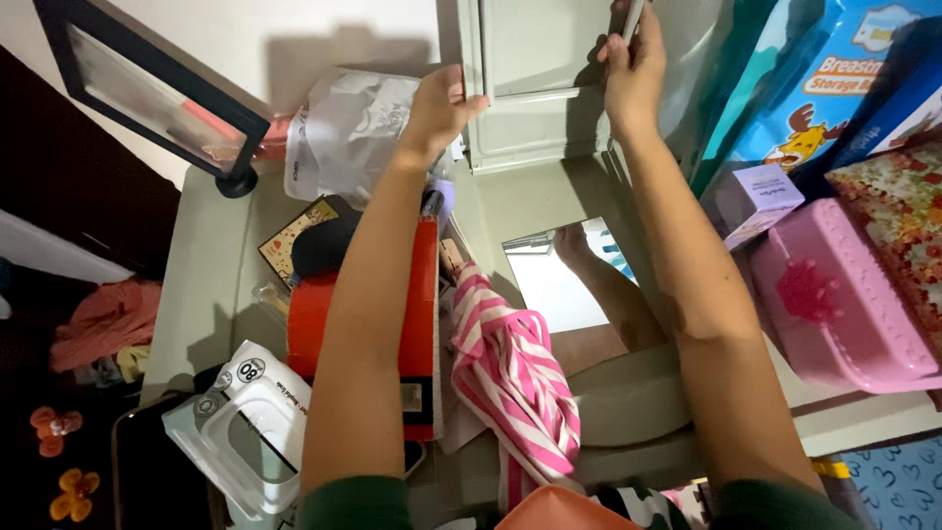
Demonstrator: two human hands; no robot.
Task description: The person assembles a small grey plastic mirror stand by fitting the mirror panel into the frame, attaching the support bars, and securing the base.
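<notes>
Hands reach up: left hand [437,108] fingers grip the cabinet door [535,88] edge; right hand [633,74] pinches a thin silver tool [633,18].

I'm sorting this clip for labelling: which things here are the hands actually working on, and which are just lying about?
In hand:
left hand on the edge of the pale cabinet door
right hand gripping a slim grey tool

Lying about:
pink striped cloth
pink box
red box
wipes pack
black frame
</notes>
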